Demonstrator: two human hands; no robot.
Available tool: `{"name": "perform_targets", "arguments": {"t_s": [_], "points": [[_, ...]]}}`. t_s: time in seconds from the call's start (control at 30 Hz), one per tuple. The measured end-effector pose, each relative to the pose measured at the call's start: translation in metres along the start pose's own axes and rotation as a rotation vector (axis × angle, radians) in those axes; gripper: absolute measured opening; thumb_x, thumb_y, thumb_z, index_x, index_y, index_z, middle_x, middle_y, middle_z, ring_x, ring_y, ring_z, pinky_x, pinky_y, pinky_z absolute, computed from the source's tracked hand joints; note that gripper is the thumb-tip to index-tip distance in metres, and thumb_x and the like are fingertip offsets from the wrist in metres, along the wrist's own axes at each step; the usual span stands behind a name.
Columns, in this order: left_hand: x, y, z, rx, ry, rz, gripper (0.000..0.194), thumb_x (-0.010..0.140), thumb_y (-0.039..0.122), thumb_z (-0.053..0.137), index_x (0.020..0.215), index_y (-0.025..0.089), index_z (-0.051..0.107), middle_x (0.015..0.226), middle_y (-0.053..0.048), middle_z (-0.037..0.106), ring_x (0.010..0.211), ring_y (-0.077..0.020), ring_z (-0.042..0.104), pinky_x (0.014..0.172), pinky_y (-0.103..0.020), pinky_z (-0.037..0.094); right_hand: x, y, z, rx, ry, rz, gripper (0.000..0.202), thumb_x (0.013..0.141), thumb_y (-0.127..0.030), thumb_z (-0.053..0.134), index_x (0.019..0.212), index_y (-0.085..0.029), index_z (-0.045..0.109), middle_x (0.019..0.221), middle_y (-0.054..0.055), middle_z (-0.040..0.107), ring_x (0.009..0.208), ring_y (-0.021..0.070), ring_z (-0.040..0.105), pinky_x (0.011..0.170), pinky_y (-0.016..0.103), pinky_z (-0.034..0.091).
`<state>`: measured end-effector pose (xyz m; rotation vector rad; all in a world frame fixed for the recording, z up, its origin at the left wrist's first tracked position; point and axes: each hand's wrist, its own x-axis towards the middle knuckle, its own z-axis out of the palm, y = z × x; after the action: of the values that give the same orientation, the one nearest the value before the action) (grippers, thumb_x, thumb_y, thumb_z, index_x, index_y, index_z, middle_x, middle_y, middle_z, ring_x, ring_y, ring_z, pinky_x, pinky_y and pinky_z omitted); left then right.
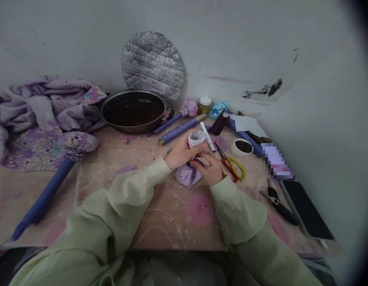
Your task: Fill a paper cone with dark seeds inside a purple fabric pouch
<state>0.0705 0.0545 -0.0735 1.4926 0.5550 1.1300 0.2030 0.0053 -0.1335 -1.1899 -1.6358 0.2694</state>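
In the middle of the table, my left hand (184, 150) is closed around a white paper roll (197, 138) whose open end faces up. My right hand (210, 169) is closed beside it, its fingers at the lower end of the roll and the top of a purple floral cloth bundle (187, 174). What my right fingers pinch is too small to make out. A white marker (208, 136) lies just behind the hands. To their right are scissors (231, 162) with red and yellow handles.
A black pan (133, 110) and purple cloth (37, 119) stand back left; a blue-handled cloth-headed stick (49, 194) lies left. Behind the hands are blue rods (182, 129), a jar (204, 106) and a dark thread cone (219, 124). Rightward are a white bowl (242, 147), pliers (281, 204) and a phone (306, 209).
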Motion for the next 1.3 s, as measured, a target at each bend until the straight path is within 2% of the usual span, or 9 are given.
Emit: {"name": "perform_targets", "arguments": {"t_s": [0.23,0.4,0.57,1.03,1.3], "points": [[0.0001,-0.0003,-0.0009,-0.006,-0.041,0.002,0.039,0.069,0.032,0.076,0.097,0.016,0.055,0.085,-0.001,0.06,0.082,-0.0129,0.057,0.082,-0.029,0.046,-0.0009,0.0005,-0.0008,-0.005,-0.008,-0.001,0.012,0.076,-0.034,0.069,0.076,-0.022,0.071,0.08,0.005,0.069,0.08,0.0215,0.065,0.078,0.038,0.053],[-0.0003,0.0031,-0.0007,-0.058,-0.025,-0.029,0.036,0.072,0.037,0.073,0.096,0.017,0.054,0.081,0.0,0.059,0.076,-0.0109,0.056,0.075,-0.025,0.046,-0.0002,0.0034,-0.0018,0.024,-0.043,0.004,0.011,0.078,-0.032,0.066,0.082,-0.024,0.072,0.088,0.006,0.069,0.087,0.0212,0.065,0.081,0.038,0.054],[-0.0002,0.0017,0.0006,-0.051,-0.005,-0.017,0.036,0.071,0.036,0.074,0.094,0.017,0.055,0.081,0.001,0.058,0.073,-0.0094,0.055,0.074,-0.024,0.045,-0.0008,0.0036,-0.0014,0.02,-0.018,0.023,0.009,0.077,-0.032,0.068,0.078,-0.024,0.072,0.08,0.004,0.068,0.081,0.0206,0.064,0.078,0.037,0.054],[-0.0011,0.0006,0.0014,-0.001,0.0,0.031,0.036,0.074,0.039,0.071,0.096,0.018,0.051,0.081,0.001,0.054,0.074,-0.0103,0.052,0.075,-0.025,0.044,-0.0006,-0.0027,-0.003,-0.001,-0.021,0.029,0.014,0.076,-0.035,0.069,0.081,-0.022,0.07,0.08,0.005,0.07,0.079,0.0198,0.066,0.077,0.036,0.054],[-0.0006,0.0023,-0.0013,-0.005,-0.08,0.009,0.04,0.071,0.037,0.074,0.099,0.017,0.053,0.086,-0.002,0.057,0.079,-0.0125,0.054,0.079,-0.028,0.045,-0.0006,-0.0031,-0.0039,-0.018,-0.029,0.029,0.011,0.077,-0.034,0.068,0.078,-0.024,0.07,0.081,0.005,0.07,0.083,0.022,0.066,0.079,0.039,0.054]]}}
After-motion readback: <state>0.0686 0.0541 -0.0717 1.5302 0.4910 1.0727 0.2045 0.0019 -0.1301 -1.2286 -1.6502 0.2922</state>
